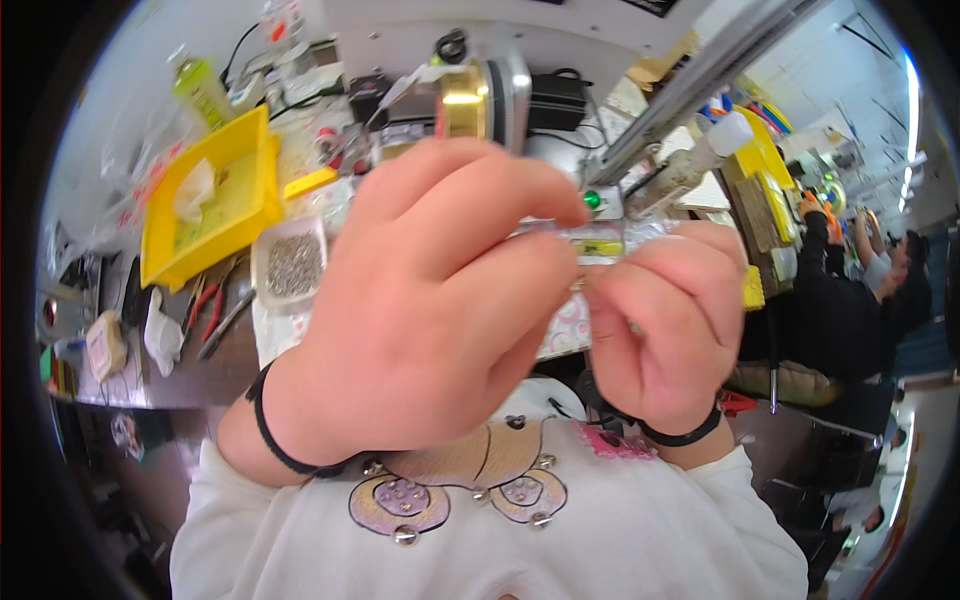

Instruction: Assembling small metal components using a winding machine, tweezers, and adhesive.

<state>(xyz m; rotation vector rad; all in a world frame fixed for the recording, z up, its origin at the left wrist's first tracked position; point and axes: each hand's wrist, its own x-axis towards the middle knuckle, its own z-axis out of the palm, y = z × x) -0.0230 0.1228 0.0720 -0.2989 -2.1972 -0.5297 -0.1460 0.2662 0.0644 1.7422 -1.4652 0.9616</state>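
Note:
Close in front of my chest, my left hand [430, 290] is closed, its fingers curled and thumb pressed toward the fingertips. My right hand [665, 315] is curled into a pinch just beside it, the fingertips of both almost meeting. A tiny gold-coloured bit [580, 284] shows between them, too small and blurred to name. Behind the hands stands a bench machine with a shiny gold cylinder [463, 105]. A green round knob [592, 199] shows just past my left fingertips. Nearest my left hand on the bench is a white dish [262, 285] of small silver metal pieces.
A yellow tray [270, 175] stands at the left, with red-handled pliers [212, 305] and other hand tools before it. Behind the tray is a green bottle [200, 90]. A metal post [690, 85] slants up at right, near a clear bottle [695, 165]. Other people sit farther right.

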